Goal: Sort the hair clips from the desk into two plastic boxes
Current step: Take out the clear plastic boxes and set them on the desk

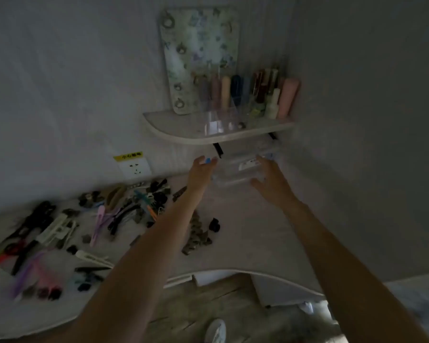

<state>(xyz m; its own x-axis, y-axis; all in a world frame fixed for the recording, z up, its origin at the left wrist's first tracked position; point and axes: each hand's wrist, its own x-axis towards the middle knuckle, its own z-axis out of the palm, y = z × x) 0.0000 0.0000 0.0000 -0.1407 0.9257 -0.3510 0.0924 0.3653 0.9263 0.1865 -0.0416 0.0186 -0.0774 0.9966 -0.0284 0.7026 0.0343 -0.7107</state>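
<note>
Flanking clear plastic box (235, 173): left hand (200, 173), right hand (268, 179), both grips spread, holding nothing.

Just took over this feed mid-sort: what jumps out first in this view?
Two bare arms stretch to the back of the desk, where the left hand and right hand flank a clear plastic box under the corner shelf. A jumble of hair clips in black, purple, pink and brown covers the desk's left side. On the shelf, a floral board leans against the wall beside upright tubes.
</note>
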